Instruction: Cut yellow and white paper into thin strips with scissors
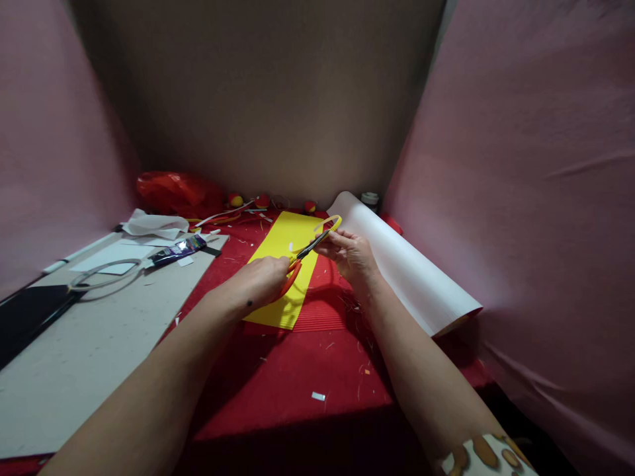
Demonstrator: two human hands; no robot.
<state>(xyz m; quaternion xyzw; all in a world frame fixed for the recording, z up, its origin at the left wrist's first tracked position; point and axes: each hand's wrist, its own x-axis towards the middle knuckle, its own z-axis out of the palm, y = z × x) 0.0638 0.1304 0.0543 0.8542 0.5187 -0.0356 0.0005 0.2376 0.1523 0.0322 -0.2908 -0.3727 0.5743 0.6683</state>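
While closed, left grip (266,274) (on scissors (311,246)).

You've got a low pass over the front red cloth (278,387), flat scraps (318,396) only. Scissors (314,244) and yellow strip (338,221) block between your left hand (265,276) and right hand (351,254). White roll (411,264), pink wall (520,165) limit you right; red bag (173,192), back wall (278,99) ahead.

- Left hand (265,277): fingers partly hidden at the scissors (313,246).
- Right hand (350,254): hides part of the yellow strip (338,221).
- Purple packet (179,251): print too small to read.
- Black item (30,314): left edge cuts it off.
- Patterned sleeve (489,456): cut off below.
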